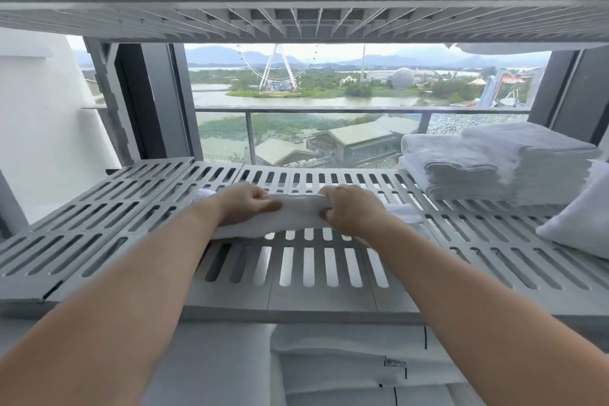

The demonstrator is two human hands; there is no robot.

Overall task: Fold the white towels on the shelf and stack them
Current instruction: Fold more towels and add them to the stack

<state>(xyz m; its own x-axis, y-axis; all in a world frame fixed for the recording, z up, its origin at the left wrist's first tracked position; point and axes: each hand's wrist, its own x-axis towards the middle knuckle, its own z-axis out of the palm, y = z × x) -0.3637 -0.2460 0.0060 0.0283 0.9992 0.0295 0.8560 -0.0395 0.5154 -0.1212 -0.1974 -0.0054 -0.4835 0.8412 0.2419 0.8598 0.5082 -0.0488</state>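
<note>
Our left hand (248, 204) and right hand (346, 209) both pinch a soft white terry towel (300, 212), folded long, on the grey slotted plastic shelf (230, 301).

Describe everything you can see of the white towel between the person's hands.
The white towel looks like terry cloth, folded into a long narrow band lying crosswise on the grey slatted shelf. The left hand grips it near one end, the right hand near the other; its ends poke out past both hands. Its lower edge rests on the slats. It lies apart from the stack of folded towels at the right.
</note>
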